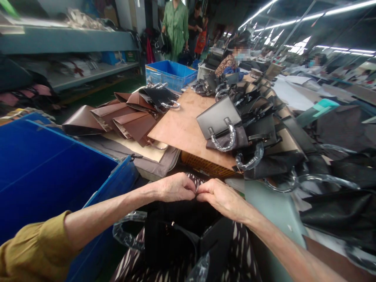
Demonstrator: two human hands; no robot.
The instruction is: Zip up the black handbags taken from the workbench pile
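Note:
On my lap rests a black handbag (pixel 170 243), its top spread apart and its handles wrapped in clear plastic. My left hand (pixel 178 188) pinches the bag's far upper edge, fingers closed. Right beside it, my right hand (pixel 219 196) pinches the same edge, so the fingertips of both hands nearly meet. What exactly lies between the fingertips is hidden. A plastic-wrapped handle (pixel 129 231) sticks out at the bag's left, and another (pixel 201 270) stands at the near side.
A large blue bin (pixel 102 172) stands at my left. Brown bags (pixel 135 121) lie ahead-left, beside a tan board (pixel 182 121). A grey handbag (pixel 220 113) and several dark bags pile up on the right. Farther off are a blue crate (pixel 167 78) and people.

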